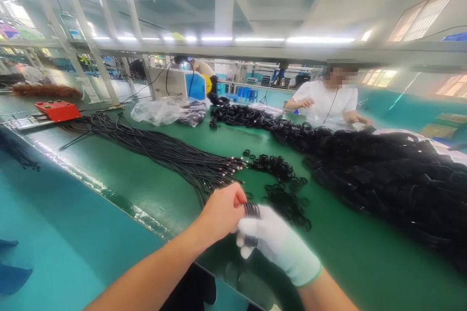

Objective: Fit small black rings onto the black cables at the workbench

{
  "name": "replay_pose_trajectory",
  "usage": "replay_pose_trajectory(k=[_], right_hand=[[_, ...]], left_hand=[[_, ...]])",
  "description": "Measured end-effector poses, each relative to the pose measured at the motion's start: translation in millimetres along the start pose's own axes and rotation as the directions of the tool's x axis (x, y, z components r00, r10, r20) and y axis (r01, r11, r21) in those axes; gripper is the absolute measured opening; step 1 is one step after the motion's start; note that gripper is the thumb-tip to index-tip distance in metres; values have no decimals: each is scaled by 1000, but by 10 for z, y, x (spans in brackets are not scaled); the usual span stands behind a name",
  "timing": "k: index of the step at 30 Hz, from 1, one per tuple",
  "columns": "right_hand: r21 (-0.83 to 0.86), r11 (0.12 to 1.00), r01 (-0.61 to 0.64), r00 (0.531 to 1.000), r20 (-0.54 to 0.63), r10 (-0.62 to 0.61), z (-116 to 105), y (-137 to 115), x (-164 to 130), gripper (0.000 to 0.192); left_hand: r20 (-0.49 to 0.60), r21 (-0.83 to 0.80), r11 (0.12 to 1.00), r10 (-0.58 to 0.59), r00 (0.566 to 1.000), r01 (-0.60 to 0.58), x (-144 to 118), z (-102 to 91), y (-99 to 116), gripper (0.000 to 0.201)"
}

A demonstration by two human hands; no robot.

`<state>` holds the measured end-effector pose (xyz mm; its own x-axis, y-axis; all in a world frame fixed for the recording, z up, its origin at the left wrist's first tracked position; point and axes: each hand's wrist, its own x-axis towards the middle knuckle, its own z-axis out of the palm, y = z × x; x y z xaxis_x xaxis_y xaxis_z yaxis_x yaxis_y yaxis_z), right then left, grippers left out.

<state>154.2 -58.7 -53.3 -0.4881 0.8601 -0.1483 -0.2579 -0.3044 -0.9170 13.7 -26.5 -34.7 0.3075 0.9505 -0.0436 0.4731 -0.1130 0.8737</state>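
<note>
A small coil of black cable [251,210] is held up over the near edge of the bench, between my two hands. White-gloved, my right hand [274,237] is closed around the coil from the right, its fingers wrapped on the front. My bare left hand [223,210] is closed at the coil's left side, with its fingertips partly hidden behind the loops. Just beyond my left hand lies a long bundle of straight black cables [164,148] with pale metallic ends. Small black rings [273,167] and a looser pile of black bands [288,204] lie beyond my right hand.
A large heap of coiled black cables [386,180] covers the bench's right side. A red control box [57,111] sits at far left. Clear plastic bags [160,111] lie before a white-and-blue machine [178,83]. Across the green bench [120,177] is a co-worker [324,97] in white.
</note>
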Motion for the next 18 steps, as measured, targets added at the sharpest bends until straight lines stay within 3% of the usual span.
replay_pose_trajectory(k=[3, 6, 11, 15, 18], right_hand=[[100, 995, -24, 999, 37, 20, -6, 27, -6, 30], [141, 990, -28, 998, 59, 20, -13, 40, -8, 29], [169, 986, -12, 1000, -3, 12, -44, 21, -12, 25], [144, 990, -14, 1000, 0, 14, -29, -13, -10, 26], [94, 994, -50, 999, 11, 49, 12, -21, 11, 27]], left_hand=[[-9, 45, 995, 94, 996, -94, 4, -10, -10, 4], [-19, 62, 992, 113, 993, -112, 21, -22, -11, 7], [7, 60, 988, 139, 990, -139, 51, -86, 19, 28], [-63, 116, 969, 225, 972, -216, 16, -57, -2, 14], [-105, 170, 969, 202, 974, -182, -15, 42, -32, 13]])
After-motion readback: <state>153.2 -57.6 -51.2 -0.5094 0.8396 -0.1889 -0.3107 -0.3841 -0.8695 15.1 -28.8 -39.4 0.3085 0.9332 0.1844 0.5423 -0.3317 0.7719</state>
